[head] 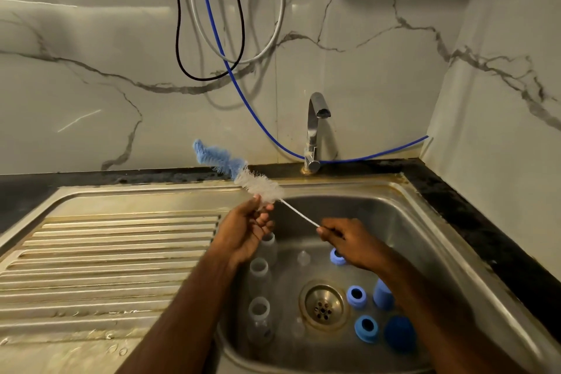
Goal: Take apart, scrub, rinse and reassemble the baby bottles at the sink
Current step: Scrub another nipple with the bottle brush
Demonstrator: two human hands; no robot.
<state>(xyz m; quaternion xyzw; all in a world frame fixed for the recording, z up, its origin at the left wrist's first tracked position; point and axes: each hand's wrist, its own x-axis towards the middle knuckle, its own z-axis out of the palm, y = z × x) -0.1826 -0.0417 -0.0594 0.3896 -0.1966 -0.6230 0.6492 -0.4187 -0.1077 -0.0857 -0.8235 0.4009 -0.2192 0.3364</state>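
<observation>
Forearms lowest in view, reaching over sink (403, 191). Bottles (258, 275) already apart, standing open in basin w/ blue rings (356, 295) by drain; scrubbing not begun. Tip: slide grip nearer bristles for control before entering a neck. Right hand (353, 244) pinches bottle brush (243, 171) wire handle; left hand (247, 229) fingers half-curled, tips on white bristles.

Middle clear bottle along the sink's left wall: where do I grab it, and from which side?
Grip the clear bottle round its body below the threaded neck, coming from above and the right; it stands upright, mouth open, close to the sink wall.
</observation>
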